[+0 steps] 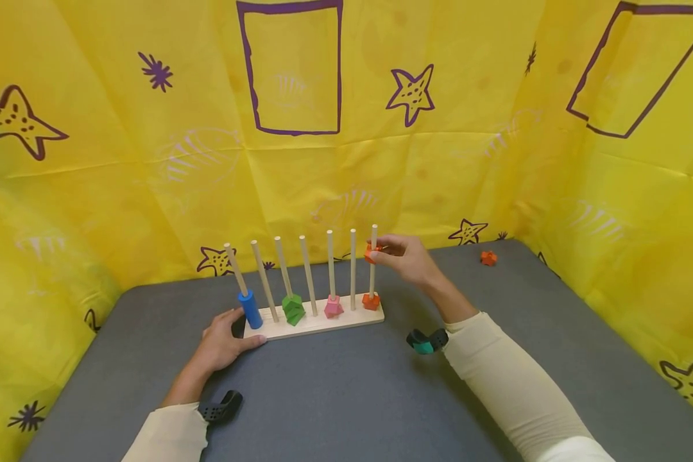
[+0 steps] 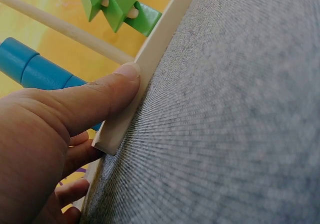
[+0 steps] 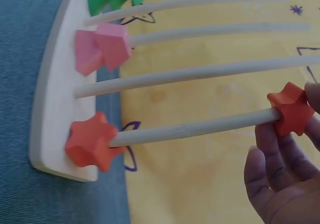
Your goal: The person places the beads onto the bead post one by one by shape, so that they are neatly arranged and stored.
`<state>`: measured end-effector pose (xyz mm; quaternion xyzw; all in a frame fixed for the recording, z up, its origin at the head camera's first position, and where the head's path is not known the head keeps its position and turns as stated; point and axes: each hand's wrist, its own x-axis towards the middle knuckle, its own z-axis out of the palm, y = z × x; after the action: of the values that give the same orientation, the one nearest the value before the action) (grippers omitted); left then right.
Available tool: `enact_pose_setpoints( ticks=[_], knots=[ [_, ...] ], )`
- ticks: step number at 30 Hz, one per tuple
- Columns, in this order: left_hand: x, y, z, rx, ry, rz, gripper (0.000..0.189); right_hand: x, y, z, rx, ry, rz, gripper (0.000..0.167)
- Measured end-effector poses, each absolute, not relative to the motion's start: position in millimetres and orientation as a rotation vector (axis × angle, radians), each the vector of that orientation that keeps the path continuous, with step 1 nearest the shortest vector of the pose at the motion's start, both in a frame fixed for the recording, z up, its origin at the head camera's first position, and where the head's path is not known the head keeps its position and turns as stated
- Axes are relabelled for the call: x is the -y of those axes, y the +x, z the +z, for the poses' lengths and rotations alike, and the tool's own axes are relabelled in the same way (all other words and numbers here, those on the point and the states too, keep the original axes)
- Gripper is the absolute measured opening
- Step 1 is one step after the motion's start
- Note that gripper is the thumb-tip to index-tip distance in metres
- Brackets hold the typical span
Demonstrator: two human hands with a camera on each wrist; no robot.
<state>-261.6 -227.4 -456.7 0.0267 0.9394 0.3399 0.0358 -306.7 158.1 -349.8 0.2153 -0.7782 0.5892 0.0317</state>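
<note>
A wooden peg board (image 1: 317,325) with several upright rods stands on the grey table. My left hand (image 1: 222,340) grips its left end, the thumb (image 2: 112,92) pressing the front edge beside the blue cylinders (image 1: 250,309). At the rightmost rod, my right hand (image 1: 407,258) pinches an orange star bead (image 3: 291,109) around the rod's upper part. Another orange star bead (image 3: 93,141) sits at that rod's base. Green triangular beads (image 1: 293,309) and pink beads (image 1: 333,307) are threaded low on other rods.
A loose orange star bead (image 1: 488,258) lies on the table (image 1: 335,398) at the back right. A yellow patterned cloth (image 1: 346,173) hangs behind and along both sides. Each wrist wears a dark strap.
</note>
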Motion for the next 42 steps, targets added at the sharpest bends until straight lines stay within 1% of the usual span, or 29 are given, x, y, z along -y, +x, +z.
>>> enact_pose_setpoints(
  ticks=[7, 14, 18, 21, 36, 42],
  knots=[
    [229, -261, -458, -2.881, 0.079, 1.040, 0.098, -156, -303, -363, 2.451, 0.649, 1.805, 0.028],
    [227, -261, -456, -2.885, 0.081, 1.040, 0.096, -150, -281, -356, 2.510, 0.623, 1.740, 0.023],
    [227, -261, -456, -2.877, 0.067, 1.034, 0.098, -149, -279, -364, 2.498, 0.629, 1.768, 0.023],
    [227, -261, -456, -2.870, 0.063, 1.035, 0.100, -150, -279, -369, 2.493, 0.643, 1.775, 0.023],
    [227, -261, -456, -2.863, 0.065, 1.041, 0.100, -152, -280, -386, 2.620, 0.659, 1.658, 0.025],
    [227, -261, -456, -2.872, 0.078, 1.044, 0.099, -158, -302, -419, 2.616, 0.668, 1.634, 0.026]
  ],
)
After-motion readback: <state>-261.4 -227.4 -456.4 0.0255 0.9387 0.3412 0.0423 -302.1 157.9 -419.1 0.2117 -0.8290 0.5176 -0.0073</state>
